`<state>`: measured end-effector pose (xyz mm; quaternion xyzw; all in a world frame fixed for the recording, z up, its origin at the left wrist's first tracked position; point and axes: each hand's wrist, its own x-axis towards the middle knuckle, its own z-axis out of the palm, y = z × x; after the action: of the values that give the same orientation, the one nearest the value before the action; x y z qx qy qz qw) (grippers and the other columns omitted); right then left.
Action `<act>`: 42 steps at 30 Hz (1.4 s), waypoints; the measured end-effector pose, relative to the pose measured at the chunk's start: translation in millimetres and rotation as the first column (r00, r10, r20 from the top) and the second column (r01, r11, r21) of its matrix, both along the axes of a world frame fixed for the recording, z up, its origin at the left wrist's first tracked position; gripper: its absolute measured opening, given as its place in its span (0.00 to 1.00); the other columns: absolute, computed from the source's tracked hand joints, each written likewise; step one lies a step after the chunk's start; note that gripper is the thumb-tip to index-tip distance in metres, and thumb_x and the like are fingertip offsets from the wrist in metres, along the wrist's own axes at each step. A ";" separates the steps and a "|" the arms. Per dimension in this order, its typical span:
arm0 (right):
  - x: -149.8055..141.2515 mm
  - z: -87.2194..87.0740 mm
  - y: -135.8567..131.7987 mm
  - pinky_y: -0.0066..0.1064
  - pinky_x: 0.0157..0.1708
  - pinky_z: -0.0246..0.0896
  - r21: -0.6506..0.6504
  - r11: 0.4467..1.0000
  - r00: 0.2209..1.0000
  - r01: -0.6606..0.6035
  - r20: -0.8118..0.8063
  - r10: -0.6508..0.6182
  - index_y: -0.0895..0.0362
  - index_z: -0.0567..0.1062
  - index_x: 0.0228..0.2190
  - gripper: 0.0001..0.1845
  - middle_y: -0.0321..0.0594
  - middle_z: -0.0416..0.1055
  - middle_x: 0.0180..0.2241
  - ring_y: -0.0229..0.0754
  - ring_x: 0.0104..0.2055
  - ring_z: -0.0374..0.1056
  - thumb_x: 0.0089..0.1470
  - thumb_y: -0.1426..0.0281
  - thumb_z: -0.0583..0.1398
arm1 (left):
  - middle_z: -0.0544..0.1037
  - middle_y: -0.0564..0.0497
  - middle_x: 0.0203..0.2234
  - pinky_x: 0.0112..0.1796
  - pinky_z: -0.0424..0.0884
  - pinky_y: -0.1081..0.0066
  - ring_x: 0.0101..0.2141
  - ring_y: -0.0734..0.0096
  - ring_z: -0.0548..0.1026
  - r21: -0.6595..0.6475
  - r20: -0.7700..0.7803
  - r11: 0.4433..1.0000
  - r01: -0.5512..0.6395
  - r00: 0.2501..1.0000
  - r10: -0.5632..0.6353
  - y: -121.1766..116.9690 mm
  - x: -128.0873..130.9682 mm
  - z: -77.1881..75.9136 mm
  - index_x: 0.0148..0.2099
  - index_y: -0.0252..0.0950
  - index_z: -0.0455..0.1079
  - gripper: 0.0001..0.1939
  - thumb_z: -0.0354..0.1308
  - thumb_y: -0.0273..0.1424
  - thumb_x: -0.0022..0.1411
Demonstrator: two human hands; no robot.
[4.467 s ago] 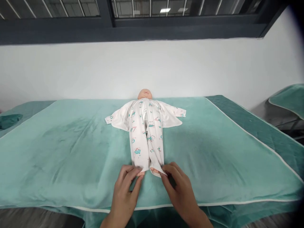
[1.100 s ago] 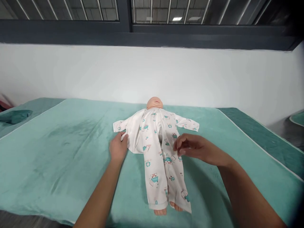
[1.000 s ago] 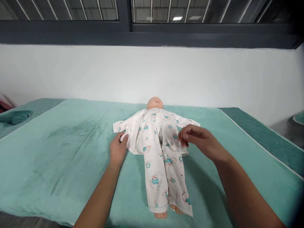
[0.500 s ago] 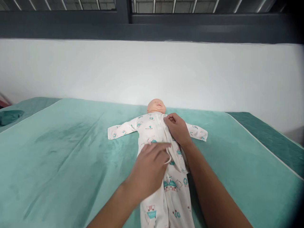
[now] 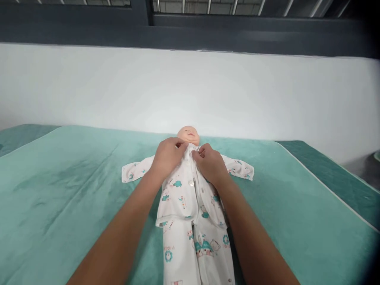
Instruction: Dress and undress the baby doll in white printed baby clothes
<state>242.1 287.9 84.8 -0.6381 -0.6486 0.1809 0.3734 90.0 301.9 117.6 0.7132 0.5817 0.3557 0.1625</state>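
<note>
A baby doll [image 5: 189,133] lies on its back, dressed in a white printed baby shirt [image 5: 178,198] and matching trousers [image 5: 181,253]. At the neckline, my left hand [image 5: 171,154] pinches the shirt's edge just below the doll's chin. My right hand [image 5: 209,161] is closed on the other front edge, close beside the left one. Below the hands the two front edges meet loosely, and a pale button [image 5: 191,183] shows on the placket. Both sleeves lie stretched out to the sides. My fingers partly hide the collar.
The doll lies on a green padded cover [image 5: 83,198] with pale piping and a darker border [image 5: 329,170] at the right. Behind it rises a white wall [image 5: 190,87], topped by a dark window frame [image 5: 237,33] with bars.
My left hand has moved up from the shirt's middle to the neckline. My right hand stays near the collar. The view has shifted slightly, and the shirt front now lies closer together.
</note>
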 end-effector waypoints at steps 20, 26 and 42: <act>-12.3 4.1 15.1 0.28 0.30 0.57 0.055 0.998 0.885 -0.006 -0.464 0.031 0.56 0.75 0.29 0.09 0.33 0.74 0.27 0.38 0.29 0.66 0.49 0.63 0.59 | 0.72 0.54 0.21 0.28 0.62 0.72 0.24 0.73 0.68 -0.080 0.549 0.980 0.182 0.829 -0.109 10.1 10.5 -15.2 0.37 0.37 0.78 0.10 0.57 0.33 0.58; -6.6 -2.7 11.4 0.29 0.34 0.61 0.056 0.997 0.862 -0.049 -0.502 0.070 0.56 0.78 0.34 0.12 0.36 0.77 0.31 0.41 0.33 0.70 0.49 0.64 0.60 | 0.75 0.53 0.24 0.30 0.65 0.72 0.25 0.73 0.70 -0.075 0.545 0.979 0.188 0.830 -0.118 13.3 8.9 -20.5 0.38 0.36 0.77 0.09 0.57 0.33 0.57; -11.3 2.9 8.3 0.28 0.27 0.57 0.059 0.989 0.930 -0.132 -0.338 0.145 0.55 0.74 0.35 0.10 0.31 0.69 0.24 0.36 0.26 0.63 0.49 0.66 0.60 | 0.76 0.53 0.26 0.31 0.65 0.71 0.29 0.69 0.74 -0.096 0.476 0.980 0.172 0.873 -0.106 16.1 7.8 -24.1 0.42 0.40 0.70 0.12 0.59 0.39 0.57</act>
<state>230.8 296.2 87.6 -0.5430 -0.6206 0.3030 0.4776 97.8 318.0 93.5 0.6334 0.4950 0.4645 0.3714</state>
